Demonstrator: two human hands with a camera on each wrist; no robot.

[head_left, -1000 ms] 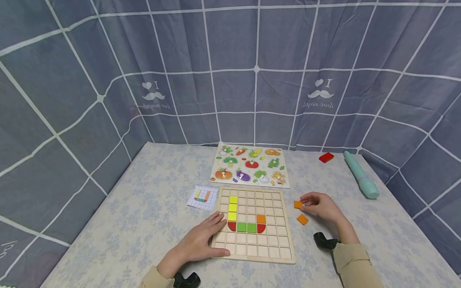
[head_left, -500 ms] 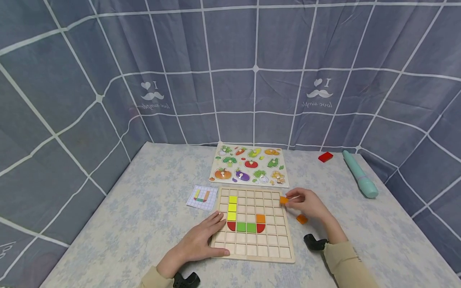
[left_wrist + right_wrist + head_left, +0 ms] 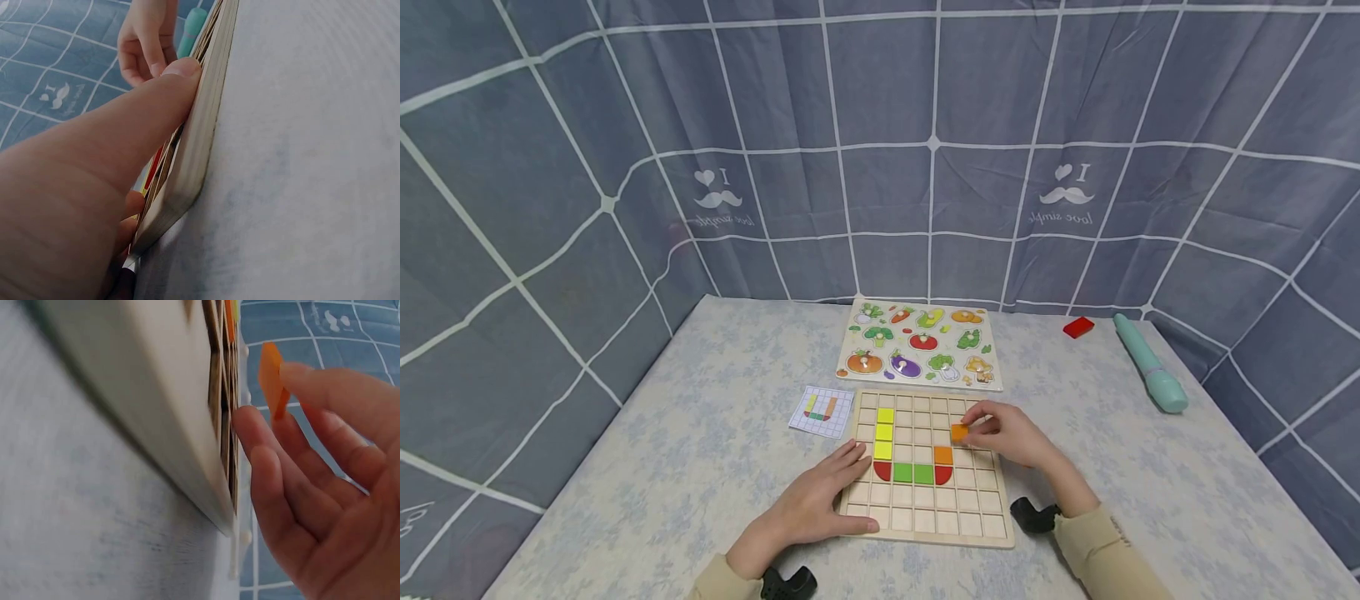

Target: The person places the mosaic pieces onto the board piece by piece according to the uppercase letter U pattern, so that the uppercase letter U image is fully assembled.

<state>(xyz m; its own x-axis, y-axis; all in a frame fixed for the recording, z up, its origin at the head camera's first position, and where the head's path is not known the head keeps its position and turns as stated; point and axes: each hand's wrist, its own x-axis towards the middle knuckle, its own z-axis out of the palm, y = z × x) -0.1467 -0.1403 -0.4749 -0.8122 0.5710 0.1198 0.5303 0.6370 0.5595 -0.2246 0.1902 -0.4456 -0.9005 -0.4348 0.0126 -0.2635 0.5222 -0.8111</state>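
Note:
My right hand (image 3: 1011,435) pinches an orange square tile (image 3: 959,432) between thumb and fingers, over the wooden grid board (image 3: 966,523). In the right wrist view this tile (image 3: 272,378) is tilted and raised off the grid. Just below it in the head view, another orange tile (image 3: 943,455) sits in a cell above a red rounded piece (image 3: 943,475). Two green tiles (image 3: 913,473), a second red rounded piece (image 3: 882,472) and a column of yellow tiles (image 3: 883,432) fill other cells. My left hand (image 3: 816,504) rests spread on the board's left edge, thumb (image 3: 181,69) at the near rim.
A small pattern card (image 3: 822,412) lies left of the board. Behind stands a vegetable knob puzzle (image 3: 919,344). A red block (image 3: 1078,327) and a teal cylindrical case (image 3: 1152,364) lie at the back right. A grid-patterned curtain (image 3: 880,200) encloses the table.
My right hand has picked up an orange tile beside the board and carried it left over the grid. The loose orange tile at right is now hidden behind that hand. My left hand stays put.

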